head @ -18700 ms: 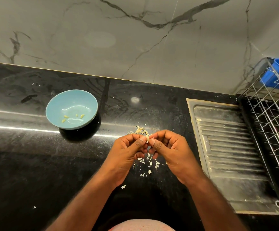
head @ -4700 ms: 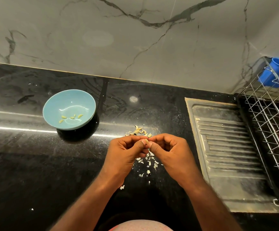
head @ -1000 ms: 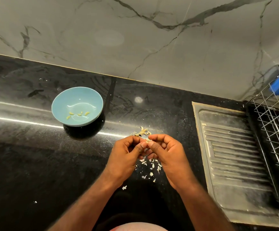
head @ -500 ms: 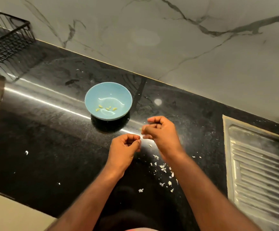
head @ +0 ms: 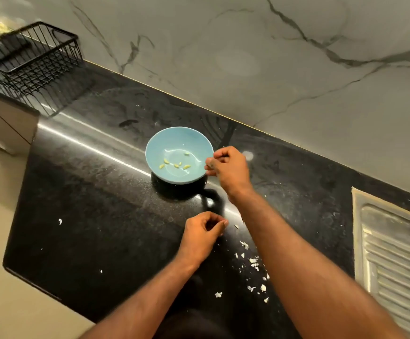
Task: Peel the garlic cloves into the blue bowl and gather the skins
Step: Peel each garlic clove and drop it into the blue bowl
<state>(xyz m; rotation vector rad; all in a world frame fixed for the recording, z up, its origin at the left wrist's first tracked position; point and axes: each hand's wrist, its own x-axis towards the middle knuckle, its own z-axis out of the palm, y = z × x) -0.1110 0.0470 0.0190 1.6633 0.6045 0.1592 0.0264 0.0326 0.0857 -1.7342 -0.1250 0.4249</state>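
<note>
Out on the shiny black counter (head: 89,204), a little blue bowl (head: 174,137), standing upright near the middle, closer to the far wall than to the near edge. Inside it, down at the bottom, a few small yellow peeled garlic cloves (head: 166,161), about six, lying loose and a little apart.

Right hand (head: 229,167) up at the right rim of the bowl, fingertips just at the edge, fingers curled in with the thumb against them. Nothing to see between them. Cannot tell if holding a tiny bit or nothing at all.

Left hand (head: 202,232) nearer, low over the counter and well apart from the bowl. Fingers curled here too, thumb tip touching the first finger. Cannot tell if pinching anything either.

Garlic skins (head: 253,261), white and flaky, scattered on the counter to the near right of the left hand, some close beside the right arm. One stray white flake (head: 60,221) alone far off to the left, and another small one (head: 218,294) near the front edge.

At the far left end of the counter, a black wire basket (head: 32,57). Over on the right, a ribbed steel draining board (head: 394,253). Behind it all, a grey marble wall (head: 248,57) with dark wiggly lines.
</note>
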